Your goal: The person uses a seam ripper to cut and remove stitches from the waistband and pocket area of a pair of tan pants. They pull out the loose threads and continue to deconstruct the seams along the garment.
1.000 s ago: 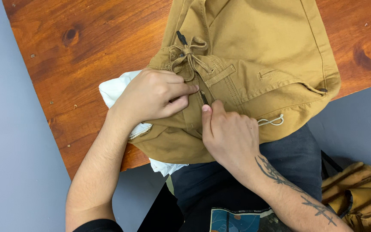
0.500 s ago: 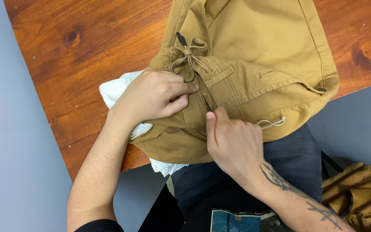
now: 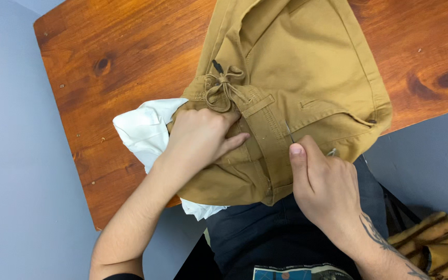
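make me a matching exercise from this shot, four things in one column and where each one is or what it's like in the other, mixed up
Things:
1. tan trousers
2. white cloth
3. drawstring
4. left hand

Descriptions:
A. knotted at the waistband
B. spread over the wooden table
C. pressing flat on the fabric beside the fly
D. sticking out from under the garment at its left edge

Pairs: 1-B, 2-D, 3-A, 4-C

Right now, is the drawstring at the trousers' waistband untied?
No, the drawstring is knotted in a bow on the tan trousers, just above the left hand.
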